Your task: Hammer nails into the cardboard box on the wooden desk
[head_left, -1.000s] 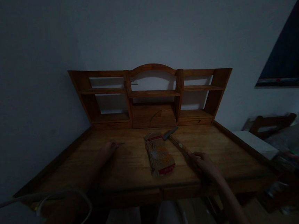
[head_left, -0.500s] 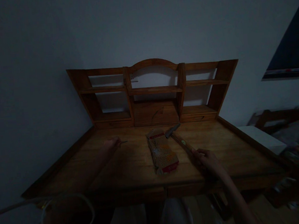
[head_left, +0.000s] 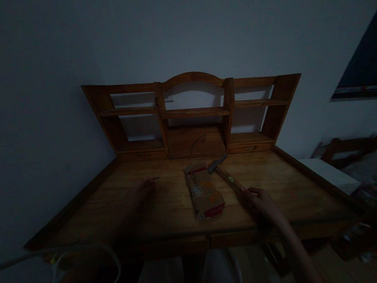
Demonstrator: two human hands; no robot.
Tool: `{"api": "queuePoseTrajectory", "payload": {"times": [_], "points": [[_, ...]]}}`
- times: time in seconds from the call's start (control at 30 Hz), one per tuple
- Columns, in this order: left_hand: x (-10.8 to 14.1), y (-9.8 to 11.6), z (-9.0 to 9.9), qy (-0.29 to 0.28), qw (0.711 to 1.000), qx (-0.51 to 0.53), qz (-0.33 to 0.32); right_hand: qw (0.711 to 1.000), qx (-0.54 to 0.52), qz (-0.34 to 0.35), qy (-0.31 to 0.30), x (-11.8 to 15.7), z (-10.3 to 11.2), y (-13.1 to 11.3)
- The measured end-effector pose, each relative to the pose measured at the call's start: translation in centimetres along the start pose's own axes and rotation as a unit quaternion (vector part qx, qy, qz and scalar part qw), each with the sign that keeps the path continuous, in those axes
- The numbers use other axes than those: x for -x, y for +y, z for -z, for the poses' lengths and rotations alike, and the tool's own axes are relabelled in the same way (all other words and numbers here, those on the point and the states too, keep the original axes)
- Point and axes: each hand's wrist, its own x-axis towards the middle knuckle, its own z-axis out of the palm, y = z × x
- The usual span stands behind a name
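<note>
My right hand (head_left: 258, 200) is closed round the lower end of a hammer's wooden handle (head_left: 230, 179). The hammer's dark metal head (head_left: 217, 163) points away from me, beside the upper right corner of a crumpled brown packet (head_left: 206, 193). Orange patches and red bands mark this packet, which lies flat on the wooden desk (head_left: 170, 204). To its left, my left hand (head_left: 145, 186) is in shadow over the desk, its fingers pinched on a thin nail-like piece (head_left: 155, 178) that sticks out to the right. Dim light and blur hide the finger detail.
A wooden shelf unit (head_left: 194, 112) stands along the desk's back, against a wall (head_left: 179, 32). A pale cable loop (head_left: 116, 258) hangs by my left forearm. Right of the desk are a white surface (head_left: 330, 175) and a wooden chair back (head_left: 354, 144).
My left hand has turned slightly, and the thin piece sits a little higher and further left. My right hand and the hammer have barely moved. The view has shifted slightly.
</note>
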Motion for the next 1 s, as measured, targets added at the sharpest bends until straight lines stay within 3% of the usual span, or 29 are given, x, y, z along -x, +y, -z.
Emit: {"api": "queuePoseTrajectory", "payload": {"times": [0.1, 0.17, 0.3, 0.4, 0.5, 0.63, 0.8, 1.0], "points": [[1.2, 0.0, -0.8, -0.022, 1.0, 0.014, 0.007, 1.0, -0.003, -0.009, -0.005, 0.0, 0.0, 0.0], [3.3, 1.4, -1.8, -0.047, 0.997, 0.06, 0.021, 1.0, -0.007, -0.01, -0.004, 0.1, -0.1, -0.2], [10.1, 6.5, -4.8, -0.144, 0.983, 0.114, -0.02, 1.0, -0.002, -0.008, 0.022, 0.3, -0.1, -0.4], [15.1, 10.4, -7.1, -0.226, 0.97, 0.085, -0.035, 0.999, -0.01, -0.02, 0.036, 0.5, -0.2, -0.3], [17.6, 12.7, -8.7, -0.29, 0.95, 0.085, -0.075, 0.998, -0.044, -0.032, 0.033, 0.5, -0.4, -0.1], [17.4, 13.1, -9.4, -0.294, 0.949, 0.046, -0.107, 0.994, -0.099, -0.038, 0.035, 0.3, -0.6, 0.5], [16.4, 12.0, -8.5, -0.28, 0.956, 0.024, -0.079, 0.992, -0.118, -0.042, 0.023, 0.1, -0.5, 0.7], [13.3, 11.0, -7.2, -0.168, 0.975, 0.131, -0.065, 0.994, -0.095, -0.04, 0.021, 0.0, -0.5, 0.9]]}}
